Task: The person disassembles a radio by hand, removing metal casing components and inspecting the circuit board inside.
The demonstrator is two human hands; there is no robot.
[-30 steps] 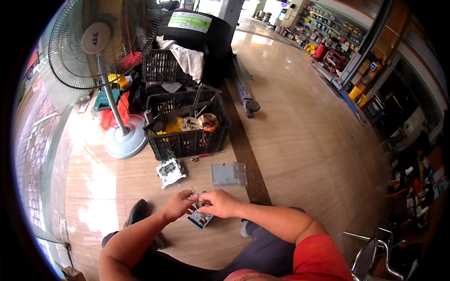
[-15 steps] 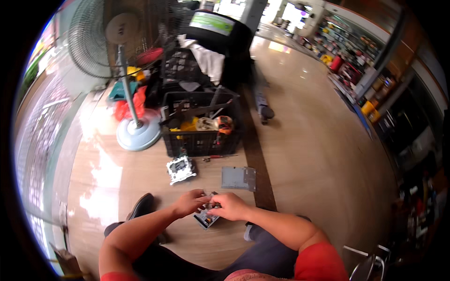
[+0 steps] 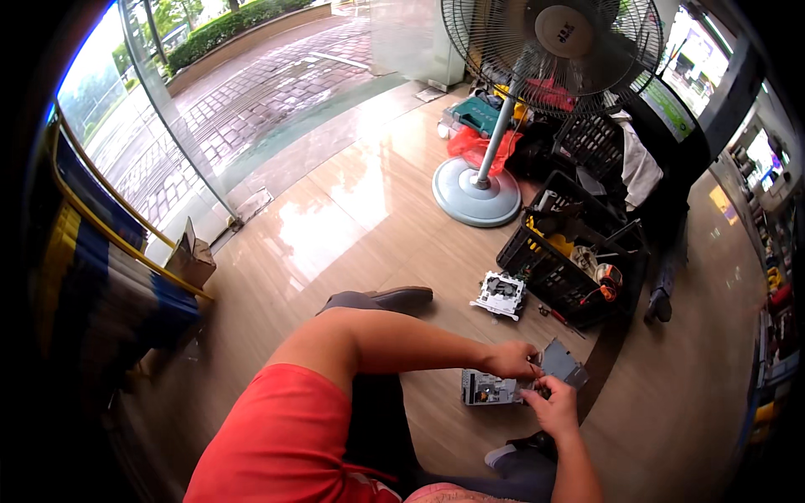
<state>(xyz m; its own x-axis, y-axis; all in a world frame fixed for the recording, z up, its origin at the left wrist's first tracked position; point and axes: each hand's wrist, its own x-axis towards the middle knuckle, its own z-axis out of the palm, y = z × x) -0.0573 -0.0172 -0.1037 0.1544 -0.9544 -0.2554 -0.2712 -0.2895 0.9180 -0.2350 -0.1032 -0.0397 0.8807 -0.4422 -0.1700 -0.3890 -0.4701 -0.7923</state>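
Note:
On the floor between my legs lies an opened electronic unit (image 3: pixel 482 390) with a grey metal frame and exposed inner parts. My left hand (image 3: pixel 513 360) is over its right end, fingers pinched together. Close below it, my right hand (image 3: pixel 555 408) has thumb and forefinger pinched by the same end. Something small and thin seems to be between the fingertips, but its kind cannot be made out. Just beyond the hands is a flat grey metal plate (image 3: pixel 563 365). Farther off lies a white-framed mechanism (image 3: pixel 501 295).
A black crate (image 3: pixel 549 281) of tools stands beyond the mechanism, a red-handled screwdriver (image 3: pixel 560 318) in front of it. Behind are a standing fan (image 3: pixel 476 191), a red plastic bag (image 3: pixel 495 151) and a teal case (image 3: pixel 476 115). A cardboard box (image 3: pixel 193 260) stands by the glass door at left.
The view has swung left, so the fan, crate and floor parts appear farther right and tilted. Both hands stay close together at the unit, fingers still pinched.

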